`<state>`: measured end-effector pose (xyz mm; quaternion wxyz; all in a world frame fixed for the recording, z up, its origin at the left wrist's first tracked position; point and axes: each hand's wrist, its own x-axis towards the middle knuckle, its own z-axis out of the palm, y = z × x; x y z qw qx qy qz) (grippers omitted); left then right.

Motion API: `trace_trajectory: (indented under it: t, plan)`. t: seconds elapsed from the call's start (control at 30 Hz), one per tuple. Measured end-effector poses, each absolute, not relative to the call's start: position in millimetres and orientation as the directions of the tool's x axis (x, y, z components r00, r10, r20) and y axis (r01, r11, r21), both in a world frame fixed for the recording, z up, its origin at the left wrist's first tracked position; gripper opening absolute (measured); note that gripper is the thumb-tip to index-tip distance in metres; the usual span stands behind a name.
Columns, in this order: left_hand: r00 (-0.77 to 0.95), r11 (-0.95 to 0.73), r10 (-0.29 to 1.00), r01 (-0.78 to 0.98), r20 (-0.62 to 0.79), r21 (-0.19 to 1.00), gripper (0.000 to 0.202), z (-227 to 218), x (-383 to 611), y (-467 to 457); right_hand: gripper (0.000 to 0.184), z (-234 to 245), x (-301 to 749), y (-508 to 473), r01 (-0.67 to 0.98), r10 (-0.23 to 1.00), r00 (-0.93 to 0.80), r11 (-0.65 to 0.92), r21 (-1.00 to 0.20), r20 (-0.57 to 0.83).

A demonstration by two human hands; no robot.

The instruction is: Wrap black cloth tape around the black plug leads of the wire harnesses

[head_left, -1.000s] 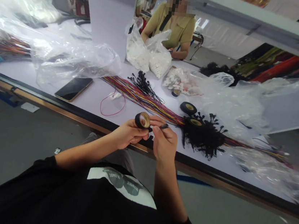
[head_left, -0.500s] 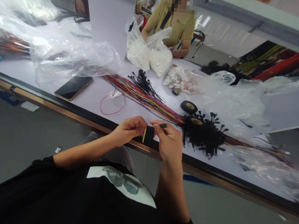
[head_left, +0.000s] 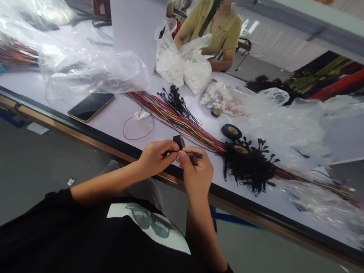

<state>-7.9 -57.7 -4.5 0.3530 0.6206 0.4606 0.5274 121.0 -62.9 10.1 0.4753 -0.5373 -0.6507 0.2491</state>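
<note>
My left hand (head_left: 155,156) and my right hand (head_left: 196,171) meet above the table's front edge (head_left: 102,138). Both are closed in a pinch. The left hand grips a small roll of black tape (head_left: 178,141), which pokes up behind its fingers. The right hand pinches a thin black piece (head_left: 196,155) that runs between the two hands; it looks like the tape's loose end. Just beyond my hands lies a long bundle of coloured wires (head_left: 177,120), and a heap of black cable ties (head_left: 249,165) sits to the right.
Two more tape rolls (head_left: 231,131) lie by the heap. A phone (head_left: 91,106) and a red wire loop (head_left: 138,126) rest on the left. Clear plastic bags (head_left: 90,70) cover much of the table. A person in a yellow shirt (head_left: 219,30) works opposite.
The tape roll has turned and now sits higher, behind my left fingers. Both hands have closed in on each other, pinching the black strip between them.
</note>
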Motion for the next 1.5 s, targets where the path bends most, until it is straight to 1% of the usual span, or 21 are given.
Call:
trace_trajectory:
  t: [0.07, 0.17, 0.23, 0.33, 0.4, 0.47, 0.53, 0.6, 0.63, 0.7, 0.8, 0.9, 0.97, 1.03, 1.1, 1.13, 1.2, 1.27, 1.33, 1.4, 1.5]
  plan:
    - [0.007, -0.309, 0.951, 0.063, 0.309, 0.949, 0.007, -4.2, -6.2, -61.6, 0.017, 10.6, 119.6, -62.3, 0.480, 0.924, 0.054, 0.309, -0.821, 0.380]
    - [-0.018, -0.192, 0.981, -0.283, 0.195, 0.940, 0.038, -1.0, -6.7, -62.2, 0.014, 16.6, 119.9, -63.8, 0.510, 0.908, 0.043, 0.340, -0.791, 0.418]
    - [0.084, -0.048, 0.992, -0.438, 0.094, 0.898, 0.047, 0.8, -8.7, -58.5, 0.014, 19.6, 120.1, -65.5, 0.502, 0.911, -0.001, 0.357, -0.788, 0.412]
    - [0.336, 0.141, 0.941, -0.482, 0.033, 0.865, 0.040, -0.6, -11.5, -52.3, 0.016, 16.7, 120.0, -64.7, 0.406, 0.933, -0.015, 0.334, -0.851, 0.359]
    - [0.375, 0.155, 0.926, -0.481, 0.042, 0.863, 0.040, -3.1, -13.9, -51.3, 0.018, 10.5, 120.2, -60.6, 0.266, 0.955, 0.014, 0.282, -0.922, 0.296]
    - [0.328, 0.048, 0.938, -0.436, 0.110, 0.899, 0.042, -3.8, -19.0, -52.8, 0.020, 4.2, 121.3, -55.3, 0.115, 0.970, 0.050, 0.230, -0.966, 0.236]
    - [0.334, -0.151, 0.911, -0.279, 0.243, 0.948, 0.047, -1.1, -27.7, -54.6, 0.019, 1.3, 123.7, -51.6, 0.054, 0.974, 0.067, 0.211, -0.976, 0.214]
    - [0.440, -0.359, 0.825, -0.077, 0.355, 0.930, 0.049, 3.0, -37.3, -54.9, 0.015, 3.5, 127.1, -51.0, 0.115, 0.968, 0.057, 0.238, -0.965, 0.245]
    - [0.506, -0.422, 0.775, -0.031, 0.378, 0.906, 0.046, 4.6, -40.9, -54.3, 0.013, 6.3, 129.0, -51.9, 0.178, 0.960, 0.033, 0.270, -0.946, 0.280]
    - [0.520, -0.470, 0.761, 0.029, 0.388, 0.882, 0.033, 4.9, -43.5, -52.1, 0.010, 13.5, 132.3, -54.7, 0.307, 0.923, -0.044, 0.376, -0.874, 0.382]
    - [0.356, -0.433, 0.857, 0.105, 0.373, 0.895, 0.020, -0.6, -37.1, -48.5, 0.009, 21.6, 134.2, -59.2, 0.425, 0.829, -0.143, 0.545, -0.722, 0.541]
    - [0.289, -0.495, 0.852, 0.172, 0.437, 0.851, 0.014, -6.5, -29.2, -46.0, 0.009, 18.9, 130.8, -62.5, 0.442, 0.789, -0.096, 0.580, -0.685, 0.606]
    - [0.260, -0.594, 0.801, 0.233, 0.539, 0.770, 0.015, -9.0, -26.6, -45.6, 0.007, 12.7, 126.6, -64.2, 0.384, 0.835, -0.039, 0.520, -0.763, 0.549]
    - [0.223, -0.671, 0.741, 0.287, 0.633, 0.684, 0.016, -11.0, -25.0, -46.7, 0.007, 6.6, 122.0, -65.3, 0.316, 0.904, -0.033, 0.414, -0.853, 0.427]
    - [0.170, -0.694, 0.713, 0.316, 0.681, 0.647, 0.017, -12.6, -22.7, -49.9, 0.012, 3.1, 118.3, -65.4, 0.282, 0.943, -0.050, 0.330, -0.901, 0.329]
    - [0.141, -0.686, 0.718, 0.312, 0.682, 0.657, 0.016, -12.9, -21.2, -52.3, 0.013, 2.6, 117.1, -65.0, 0.287, 0.945, -0.045, 0.324, -0.901, 0.325]
    - [0.079, -0.623, 0.776, 0.253, 0.626, 0.740, 0.013, -12.2, -17.9, -57.3, 0.013, 3.9, 116.3, -63.7, 0.329, 0.919, -0.002, 0.372, -0.868, 0.394]
    - [0.023, -0.483, 0.875, 0.090, 0.483, 0.871, 0.011, -8.9, -15.6, -60.8, 0.013, 7.4, 116.9, -62.5, 0.390, 0.869, 0.038, 0.442, -0.808, 0.494]
    - [0.028, -0.284, 0.957, -0.130, 0.290, 0.950, 0.035, -3.9, -15.0, -60.8, 0.012, 11.4, 117.7, -62.7, 0.416, 0.835, 0.034, 0.487, -0.768, 0.549]
    - [0.149, -0.094, 0.979, -0.289, 0.141, 0.953, 0.051, 0.8, -15.8, -57.5, 0.012, 13.9, 117.7, -63.9, 0.402, 0.839, -0.006, 0.500, -0.767, 0.544]
    - [0.364, 0.055, 0.928, -0.332, 0.075, 0.942, 0.045, 3.0, -17.1, -52.4, 0.016, 11.3, 116.7, -63.7, 0.332, 0.896, -0.011, 0.422, -0.844, 0.444]
